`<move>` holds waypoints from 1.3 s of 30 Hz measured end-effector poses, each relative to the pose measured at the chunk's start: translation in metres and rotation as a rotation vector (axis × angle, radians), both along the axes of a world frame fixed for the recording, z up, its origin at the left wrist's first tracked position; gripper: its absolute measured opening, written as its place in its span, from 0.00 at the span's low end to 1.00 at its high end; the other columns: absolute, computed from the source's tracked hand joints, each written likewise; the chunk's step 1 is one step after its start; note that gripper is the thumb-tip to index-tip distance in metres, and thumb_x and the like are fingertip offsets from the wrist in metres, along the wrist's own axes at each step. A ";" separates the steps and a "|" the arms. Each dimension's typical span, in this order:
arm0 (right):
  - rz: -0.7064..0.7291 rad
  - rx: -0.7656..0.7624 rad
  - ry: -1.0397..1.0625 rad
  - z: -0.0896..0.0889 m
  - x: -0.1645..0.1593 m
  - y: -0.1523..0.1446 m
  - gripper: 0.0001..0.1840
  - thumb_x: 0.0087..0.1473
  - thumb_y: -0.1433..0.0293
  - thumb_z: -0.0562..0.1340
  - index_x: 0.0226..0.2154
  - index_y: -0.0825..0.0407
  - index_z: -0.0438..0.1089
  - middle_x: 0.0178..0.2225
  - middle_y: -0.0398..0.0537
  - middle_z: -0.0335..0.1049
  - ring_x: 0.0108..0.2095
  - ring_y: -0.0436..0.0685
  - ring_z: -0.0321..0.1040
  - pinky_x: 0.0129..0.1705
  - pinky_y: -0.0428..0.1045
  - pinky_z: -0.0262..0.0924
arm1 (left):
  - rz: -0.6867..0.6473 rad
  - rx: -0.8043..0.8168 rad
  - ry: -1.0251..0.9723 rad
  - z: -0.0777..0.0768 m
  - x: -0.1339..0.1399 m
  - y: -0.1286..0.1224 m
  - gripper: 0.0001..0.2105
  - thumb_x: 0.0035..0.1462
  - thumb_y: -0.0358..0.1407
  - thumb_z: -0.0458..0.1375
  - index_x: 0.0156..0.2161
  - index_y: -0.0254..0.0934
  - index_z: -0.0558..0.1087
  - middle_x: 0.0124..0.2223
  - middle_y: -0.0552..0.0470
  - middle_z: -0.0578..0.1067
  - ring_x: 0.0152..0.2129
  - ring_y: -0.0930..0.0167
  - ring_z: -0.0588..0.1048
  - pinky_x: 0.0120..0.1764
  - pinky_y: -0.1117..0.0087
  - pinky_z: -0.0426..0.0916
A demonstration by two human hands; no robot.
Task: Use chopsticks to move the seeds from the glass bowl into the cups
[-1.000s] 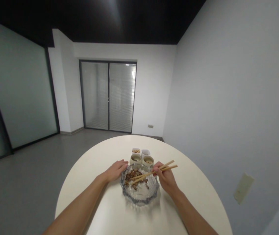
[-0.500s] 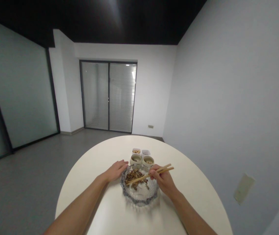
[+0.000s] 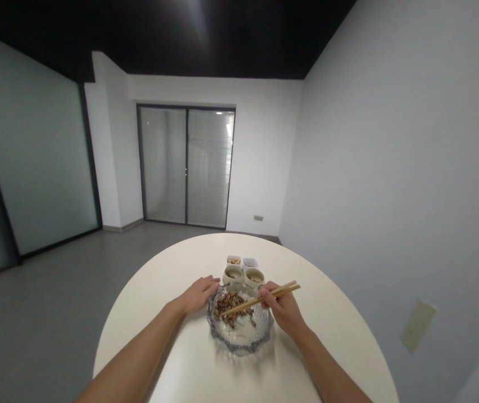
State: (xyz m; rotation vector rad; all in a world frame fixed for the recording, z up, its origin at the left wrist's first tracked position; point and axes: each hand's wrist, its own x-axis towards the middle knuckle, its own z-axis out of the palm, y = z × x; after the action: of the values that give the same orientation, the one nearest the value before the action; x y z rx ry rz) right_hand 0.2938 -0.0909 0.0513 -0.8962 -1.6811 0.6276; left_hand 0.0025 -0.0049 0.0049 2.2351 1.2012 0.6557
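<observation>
A pair of wooden chopsticks [image 3: 283, 289] is held in my right hand [image 3: 280, 307], fingers closed round them. Their tips reach down to the left into a clear scalloped glass bowl [image 3: 241, 348]. Small brown striped pieces [image 3: 227, 307] lie heaped in the bowl's left and far part; I cannot make out their kind. Whether the tips pinch a piece is too small to tell. My left hand [image 3: 199, 293] rests with fingers stretched out at the bowl's left rim, holding nothing.
Just beyond the bowl stand two round pale cups [image 3: 233, 279] with small contents. Behind them are a white dish [image 3: 234, 259] of yellowish bits and another white dish [image 3: 250, 262]. All stand on a round white table [image 3: 172, 263]. A wall [image 3: 390, 168] rises at the right.
My right hand and the chopsticks have shifted very slightly to the right, and the tips sit a little farther right in the pieces. My left hand has stayed in place.
</observation>
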 end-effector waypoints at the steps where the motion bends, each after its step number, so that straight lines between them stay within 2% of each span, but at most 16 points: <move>1: -0.005 0.003 0.006 0.000 0.000 0.000 0.28 0.62 0.45 0.63 0.24 0.50 0.73 0.20 0.44 0.68 0.23 0.54 0.64 0.27 0.48 0.58 | 0.001 -0.001 0.002 0.000 0.000 0.000 0.35 0.70 0.61 0.40 0.64 0.40 0.74 0.70 0.47 0.68 0.70 0.51 0.59 0.72 0.48 0.47; 10: -0.071 0.002 0.090 0.002 0.012 0.009 0.33 0.59 0.39 0.61 0.24 0.50 0.74 0.17 0.44 0.67 0.20 0.53 0.62 0.24 0.47 0.58 | -0.007 0.001 -0.001 0.000 -0.001 0.001 0.35 0.70 0.61 0.40 0.64 0.42 0.74 0.69 0.48 0.69 0.70 0.53 0.60 0.72 0.49 0.47; 20: -0.117 -0.005 0.041 0.007 0.012 0.004 0.38 0.60 0.34 0.55 0.23 0.50 0.72 0.18 0.44 0.66 0.21 0.54 0.64 0.25 0.48 0.60 | 0.010 -0.001 -0.021 -0.004 -0.001 0.002 0.36 0.68 0.64 0.41 0.61 0.44 0.77 0.69 0.48 0.70 0.70 0.52 0.60 0.72 0.49 0.46; 31: -0.055 0.013 -0.027 0.007 0.009 0.001 0.36 0.63 0.38 0.56 0.25 0.50 0.74 0.20 0.44 0.68 0.23 0.54 0.65 0.27 0.48 0.60 | -0.001 0.001 -0.028 0.001 0.000 -0.001 0.36 0.69 0.63 0.41 0.62 0.43 0.76 0.69 0.48 0.70 0.69 0.51 0.60 0.72 0.49 0.47; 39: -0.018 0.014 -0.068 0.001 0.004 0.000 0.36 0.66 0.40 0.53 0.27 0.50 0.75 0.21 0.45 0.70 0.24 0.55 0.67 0.28 0.48 0.61 | 0.001 0.000 -0.011 0.002 0.000 -0.001 0.36 0.69 0.63 0.41 0.63 0.42 0.75 0.69 0.47 0.70 0.69 0.51 0.60 0.72 0.50 0.47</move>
State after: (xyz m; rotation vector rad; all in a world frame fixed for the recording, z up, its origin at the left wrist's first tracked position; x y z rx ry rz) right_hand 0.2973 -0.0911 0.0527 -0.9309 -1.7341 0.5786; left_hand 0.0028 -0.0058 0.0073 2.2277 1.1970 0.6680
